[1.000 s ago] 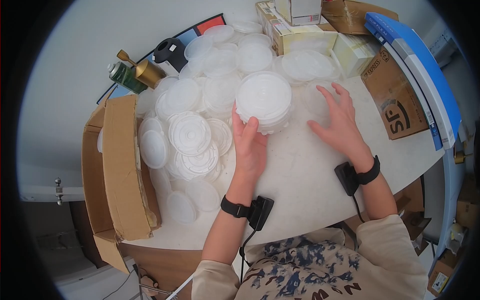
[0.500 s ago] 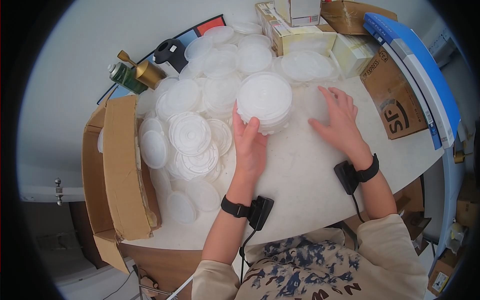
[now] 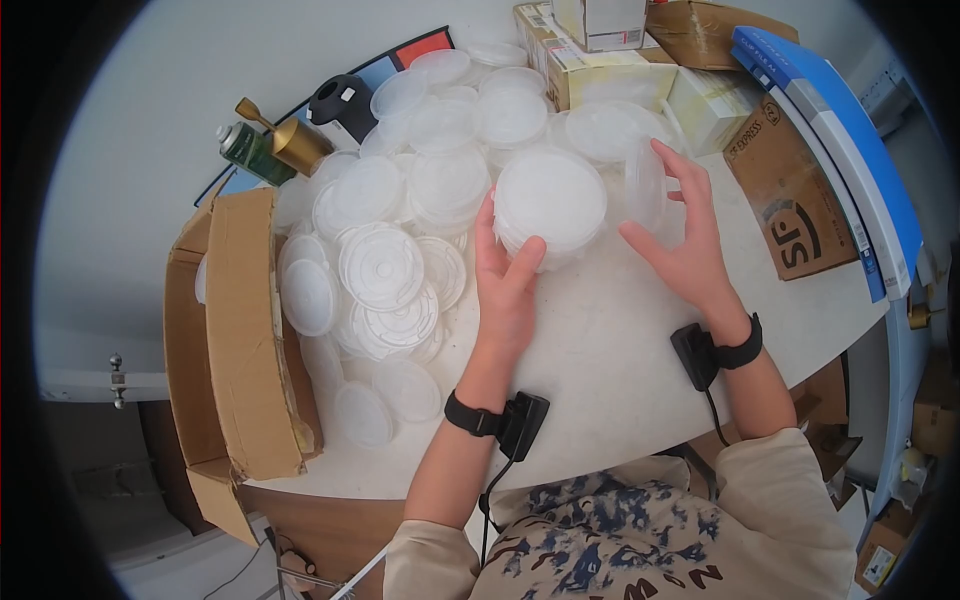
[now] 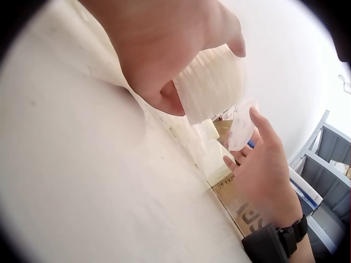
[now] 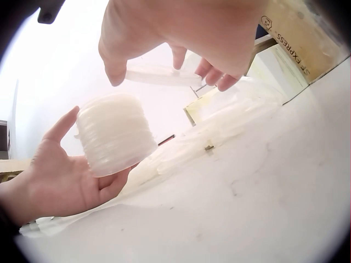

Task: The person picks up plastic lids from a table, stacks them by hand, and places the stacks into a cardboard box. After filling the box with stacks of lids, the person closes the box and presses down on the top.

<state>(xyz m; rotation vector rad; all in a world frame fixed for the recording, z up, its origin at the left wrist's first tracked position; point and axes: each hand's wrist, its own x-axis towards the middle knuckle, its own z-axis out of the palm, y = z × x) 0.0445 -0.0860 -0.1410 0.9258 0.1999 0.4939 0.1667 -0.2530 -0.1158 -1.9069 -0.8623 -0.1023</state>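
Observation:
My left hand (image 3: 508,295) grips a tall stack of round translucent plastic lids (image 3: 551,200), thumb on the near side and fingers round the left. The left wrist view shows the stack's ridged rims (image 4: 211,85) side on. To its right, my right hand (image 3: 692,245) holds a single lid (image 3: 644,185) turned nearly on edge. In the right wrist view that lid (image 5: 159,75) lies between thumb and fingers, a short gap from the stack (image 5: 115,134).
Many loose lids (image 3: 380,267) lie in overlapping heaps on the white table (image 3: 590,380), left and back. An opened cardboard box (image 3: 245,340) stands at left. Along the right are an SF Express carton (image 3: 790,195) and blue folders (image 3: 850,140). A spray can (image 3: 250,150) is at back left.
My right hand has tilted the lid upright and come nearer the stack. The left hand has moved slightly right with the stack, whose top now faces up more cloudy and plain.

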